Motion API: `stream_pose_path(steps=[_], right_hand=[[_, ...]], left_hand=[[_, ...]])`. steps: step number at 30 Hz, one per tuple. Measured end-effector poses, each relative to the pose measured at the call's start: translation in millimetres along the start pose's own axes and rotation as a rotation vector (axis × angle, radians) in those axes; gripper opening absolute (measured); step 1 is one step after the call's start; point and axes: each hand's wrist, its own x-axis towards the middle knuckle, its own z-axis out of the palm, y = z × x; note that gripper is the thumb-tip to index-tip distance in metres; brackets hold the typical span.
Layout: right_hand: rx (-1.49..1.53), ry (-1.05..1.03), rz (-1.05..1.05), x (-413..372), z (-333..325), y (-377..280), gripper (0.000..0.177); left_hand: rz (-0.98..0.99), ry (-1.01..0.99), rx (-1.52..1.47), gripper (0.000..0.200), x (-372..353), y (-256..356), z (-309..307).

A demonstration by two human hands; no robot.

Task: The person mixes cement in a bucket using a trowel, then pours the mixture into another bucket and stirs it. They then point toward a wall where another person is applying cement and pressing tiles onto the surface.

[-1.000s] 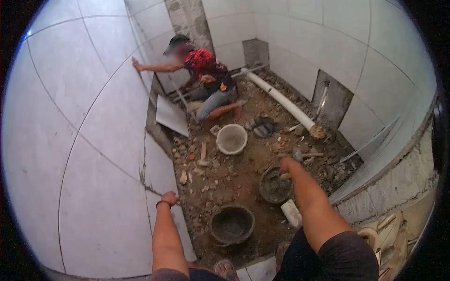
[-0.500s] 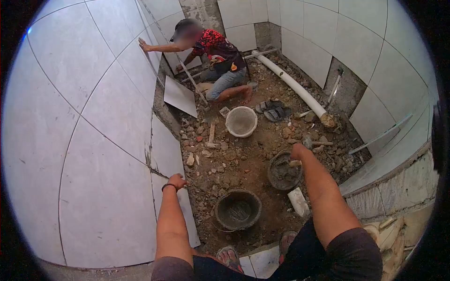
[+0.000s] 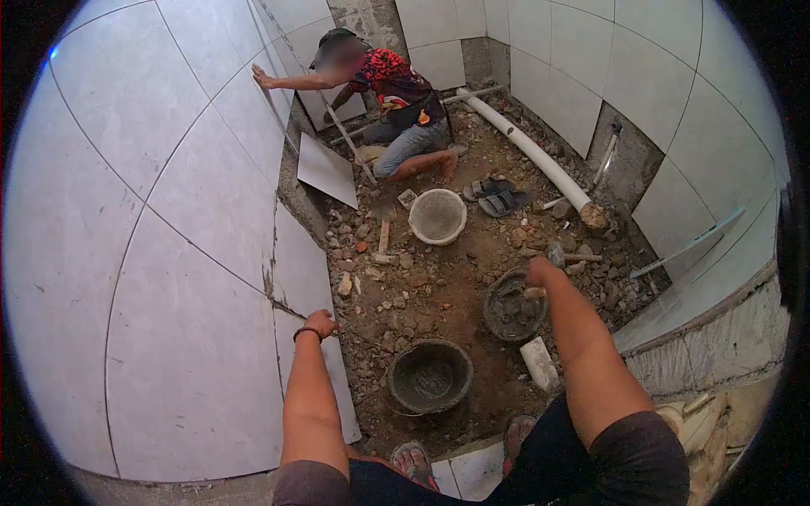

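Observation:
My left hand (image 3: 319, 324), with a dark band at the wrist, is at the edge of the large pale wall tiles (image 3: 308, 346). Its fingers are curled, and whatever they grip is hidden. On the right, my right hand (image 3: 540, 273) is closed on a trowel's short wooden handle (image 3: 534, 293) over a bucket of grey mortar (image 3: 511, 314). The trowel's blade cannot be made out in the mortar. Between my arms stands a dark bucket (image 3: 430, 377) with wet grey residue inside. A white block (image 3: 539, 364) lies beside the mortar bucket.
A co-worker (image 3: 396, 110) kneels at the back left, one hand on the wall, near a long straight bar (image 3: 325, 105). A white-rimmed bucket (image 3: 437, 217), hammer (image 3: 385, 237), sandals (image 3: 498, 197), white pipe (image 3: 540, 158) and loose tile (image 3: 328, 171) lie on rubble.
The view has shifted slightly, so the floor objects and the co-worker appear a little further right. Both my hands keep nearly the same pose.

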Motion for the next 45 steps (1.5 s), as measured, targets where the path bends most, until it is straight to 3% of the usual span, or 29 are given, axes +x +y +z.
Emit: stream_pose_path(steps=[12,14,17,21,24,26,28,31,34,40,45], right_hand=[[0.039,-0.034,0.028,-22.5,-11.1,-6.7,0.023],[0.010,-0.051,0.026,-14.6,-6.7,-3.6,0.024],[0.000,-0.061,0.022,-27.2,-16.3,-7.6,0.026],[0.134,-0.021,0.097,-30.9,-10.3,-5.7,0.026],[-0.224,-0.091,-0.046,49.6,24.5,14.7,0.027],[-0.295,-0.083,-0.101,48.0,21.1,13.9,0.028],[-0.033,-0.006,-0.034,-37.8,-20.2,-7.6,0.028],[-0.221,-0.019,-0.064,-30.9,-13.0,-7.9,0.023],[-0.061,0.010,-0.001,-33.5,-11.8,-5.4,0.032],[0.096,-0.029,0.092,-36.3,-16.6,-8.2,0.028],[0.078,-0.060,0.066,-52.8,-26.6,-13.4,0.028]], left_hand=[[0.006,0.020,0.012,0.061,-0.2,-0.6,0.3],[0.009,0.018,-0.004,0.062,16.2,-11.5,7.9],[0.178,0.017,0.206,0.061,73.8,-52.2,34.1],[0.004,0.056,-0.012,0.057,12.7,-11.4,9.1],[0.009,0.042,0.012,0.058,9.9,-7.8,7.3],[0.012,0.031,0.030,0.059,4.0,-3.2,2.9],[0.023,0.053,0.028,0.061,1.5,-2.3,2.5],[0.028,0.048,0.078,0.060,8.0,-5.2,4.9],[-0.029,0.033,0.001,0.057,5.9,-3.0,3.9],[-0.012,0.073,0.026,0.055,6.3,-5.0,6.9],[-0.008,0.010,0.021,0.069,10.7,-4.9,3.6]])
